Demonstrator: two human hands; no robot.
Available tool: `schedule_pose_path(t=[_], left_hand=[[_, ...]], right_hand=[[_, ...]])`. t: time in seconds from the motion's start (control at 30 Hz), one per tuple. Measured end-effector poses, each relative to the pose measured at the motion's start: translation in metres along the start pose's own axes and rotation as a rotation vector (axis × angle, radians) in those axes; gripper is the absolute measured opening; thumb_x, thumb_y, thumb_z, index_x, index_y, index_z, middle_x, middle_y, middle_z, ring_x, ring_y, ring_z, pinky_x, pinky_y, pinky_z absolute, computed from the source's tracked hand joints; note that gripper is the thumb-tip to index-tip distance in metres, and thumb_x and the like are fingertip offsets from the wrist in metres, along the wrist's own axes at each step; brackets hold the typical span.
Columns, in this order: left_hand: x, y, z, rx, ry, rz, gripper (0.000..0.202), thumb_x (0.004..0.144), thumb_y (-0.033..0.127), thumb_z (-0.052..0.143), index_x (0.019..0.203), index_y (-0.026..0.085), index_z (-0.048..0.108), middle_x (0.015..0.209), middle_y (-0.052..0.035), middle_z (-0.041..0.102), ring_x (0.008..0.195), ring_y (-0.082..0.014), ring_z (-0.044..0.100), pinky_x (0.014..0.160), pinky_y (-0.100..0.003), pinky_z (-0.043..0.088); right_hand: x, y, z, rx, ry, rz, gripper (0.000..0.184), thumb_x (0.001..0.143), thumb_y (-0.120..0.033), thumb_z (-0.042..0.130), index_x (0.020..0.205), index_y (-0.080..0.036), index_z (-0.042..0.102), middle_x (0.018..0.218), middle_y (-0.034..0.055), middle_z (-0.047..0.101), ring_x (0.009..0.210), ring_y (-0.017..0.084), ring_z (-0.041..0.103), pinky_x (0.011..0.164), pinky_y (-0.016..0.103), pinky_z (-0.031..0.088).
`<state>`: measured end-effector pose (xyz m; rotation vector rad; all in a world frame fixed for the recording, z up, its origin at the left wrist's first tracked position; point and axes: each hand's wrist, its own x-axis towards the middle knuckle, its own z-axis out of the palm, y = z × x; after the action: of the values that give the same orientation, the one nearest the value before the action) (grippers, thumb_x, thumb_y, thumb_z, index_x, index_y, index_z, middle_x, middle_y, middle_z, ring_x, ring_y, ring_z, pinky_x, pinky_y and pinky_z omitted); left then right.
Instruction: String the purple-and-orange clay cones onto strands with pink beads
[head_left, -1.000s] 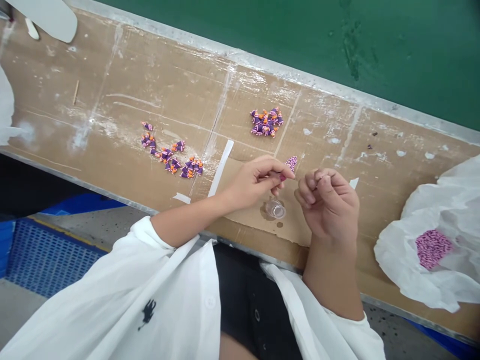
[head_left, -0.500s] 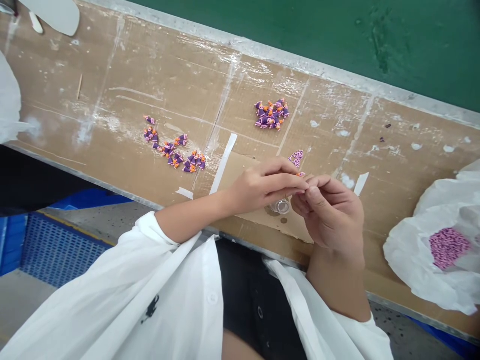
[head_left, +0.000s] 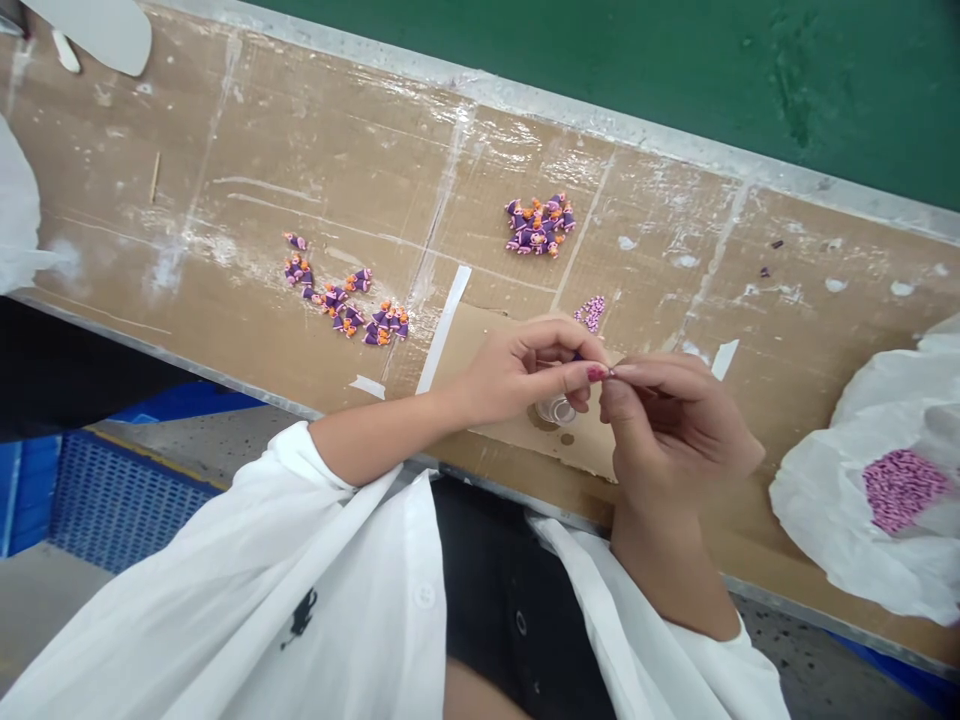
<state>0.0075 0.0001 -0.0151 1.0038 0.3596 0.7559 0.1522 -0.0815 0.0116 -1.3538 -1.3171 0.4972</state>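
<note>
My left hand (head_left: 525,370) is closed, its thumb and fingers pinching a small purple figurine (head_left: 577,356) that is mostly covered by the fingers. Thumb and forefinger of my right hand (head_left: 667,415) are pressed together at the left fingertips, on something too tiny to make out. Both hands hover over a cardboard sheet (head_left: 465,345). Partly behind the left fingers stands a small clear glass cup (head_left: 557,409). Just beyond the hands lies a little heap of pink pieces (head_left: 589,314). Farther off is a cluster of purple and orange figurines (head_left: 538,226).
Another scattered group of purple and orange figurines (head_left: 346,305) lies to the left. White crumpled paper (head_left: 817,490) on the right holds a mound of pink pieces (head_left: 904,488). A thin stick (head_left: 155,177) and a white board (head_left: 112,35) lie at left. Blue crates (head_left: 120,500) stand below the table.
My left fingers have curled in and the thumb has come forward to the right fingertips. My right hand has turned and shifted slightly right. A bit of dark purple now shows among the left fingers.
</note>
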Motion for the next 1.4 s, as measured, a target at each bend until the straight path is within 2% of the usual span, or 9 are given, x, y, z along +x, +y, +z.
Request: schedule_pose_path(t=[0.13, 0.47, 0.53, 0.7, 0.8, 0.9, 1.1, 1.27, 1.4], left_hand=[[-0.001, 0.004, 0.005, -0.149, -0.022, -0.137, 0.033, 0.085, 0.043, 0.082, 0.088, 0.015, 0.065, 0.081, 0.0013, 0.065, 0.066, -0.0069, 0.068, 0.069, -0.024, 0.06], [0.0, 0.006, 0.006, -0.181, -0.057, -0.129, 0.028, 0.087, 0.038, 0.081, 0.091, 0.014, 0.068, 0.081, 0.0005, 0.068, 0.067, -0.006, 0.068, 0.069, -0.023, 0.059], [0.0, 0.007, 0.006, -0.17, -0.045, -0.142, 0.031, 0.087, 0.041, 0.081, 0.091, 0.013, 0.068, 0.081, 0.0004, 0.067, 0.066, -0.006, 0.068, 0.068, -0.023, 0.059], [0.0, 0.009, 0.009, -0.158, -0.005, -0.184, 0.039, 0.084, 0.048, 0.082, 0.086, 0.014, 0.063, 0.077, 0.0019, 0.065, 0.063, -0.0063, 0.066, 0.065, -0.024, 0.059], [-0.001, 0.009, 0.009, -0.127, -0.004, -0.184, 0.041, 0.085, 0.051, 0.079, 0.085, 0.015, 0.061, 0.077, 0.0019, 0.064, 0.063, -0.0063, 0.065, 0.064, -0.023, 0.058], [0.0, 0.007, 0.005, -0.045, -0.019, -0.112, 0.038, 0.088, 0.05, 0.076, 0.086, 0.015, 0.062, 0.082, 0.0016, 0.062, 0.063, -0.0055, 0.065, 0.063, -0.022, 0.057], [0.002, -0.003, -0.002, 0.292, -0.004, 0.227, 0.024, 0.093, 0.039, 0.073, 0.087, 0.017, 0.07, 0.087, -0.0008, 0.062, 0.077, -0.0058, 0.063, 0.068, -0.019, 0.052], [0.0, -0.005, -0.001, 0.404, -0.013, 0.256, 0.033, 0.098, 0.047, 0.065, 0.09, 0.016, 0.07, 0.09, -0.0027, 0.062, 0.081, -0.0077, 0.062, 0.066, -0.02, 0.051], [0.0, 0.001, -0.001, 0.469, -0.016, 0.301, 0.033, 0.1, 0.045, 0.061, 0.091, 0.015, 0.071, 0.089, -0.0028, 0.061, 0.082, -0.0086, 0.062, 0.069, -0.021, 0.051]], right_hand=[[0.001, 0.002, 0.001, 0.004, 0.012, -0.068, 0.029, 0.087, -0.006, 0.073, 0.105, -0.029, 0.074, 0.084, -0.0011, 0.07, 0.073, 0.014, 0.065, 0.057, 0.028, 0.051], [-0.003, 0.002, 0.001, 0.039, 0.008, 0.023, 0.017, 0.093, -0.013, 0.068, 0.103, -0.027, 0.071, 0.088, -0.0009, 0.067, 0.071, 0.013, 0.066, 0.053, 0.027, 0.052], [-0.003, 0.004, 0.001, -0.029, 0.015, -0.02, 0.02, 0.093, -0.011, 0.067, 0.105, -0.028, 0.071, 0.089, -0.0006, 0.068, 0.072, 0.014, 0.066, 0.055, 0.027, 0.053], [-0.003, 0.007, 0.0, -0.314, 0.042, -0.276, 0.03, 0.089, -0.006, 0.072, 0.111, -0.027, 0.071, 0.091, 0.0014, 0.072, 0.078, 0.016, 0.07, 0.064, 0.03, 0.056], [-0.003, 0.008, 0.0, -0.343, 0.042, -0.294, 0.032, 0.088, -0.006, 0.073, 0.112, -0.027, 0.07, 0.092, 0.0018, 0.073, 0.076, 0.016, 0.069, 0.063, 0.031, 0.054], [-0.003, 0.009, 0.001, -0.33, 0.047, -0.293, 0.03, 0.087, -0.008, 0.074, 0.11, -0.027, 0.07, 0.09, 0.0013, 0.072, 0.074, 0.016, 0.067, 0.061, 0.031, 0.053], [-0.001, 0.005, 0.004, -0.188, 0.073, -0.195, 0.021, 0.086, -0.009, 0.074, 0.097, -0.025, 0.068, 0.081, -0.0017, 0.066, 0.067, 0.013, 0.061, 0.057, 0.03, 0.047], [0.001, 0.003, 0.005, -0.189, 0.066, -0.201, 0.017, 0.087, -0.01, 0.072, 0.091, -0.025, 0.065, 0.075, -0.0032, 0.063, 0.066, 0.014, 0.06, 0.057, 0.03, 0.047], [0.0, 0.002, 0.004, -0.18, 0.057, -0.175, 0.015, 0.088, -0.012, 0.071, 0.09, -0.025, 0.064, 0.076, -0.0024, 0.063, 0.066, 0.015, 0.06, 0.057, 0.032, 0.047]])
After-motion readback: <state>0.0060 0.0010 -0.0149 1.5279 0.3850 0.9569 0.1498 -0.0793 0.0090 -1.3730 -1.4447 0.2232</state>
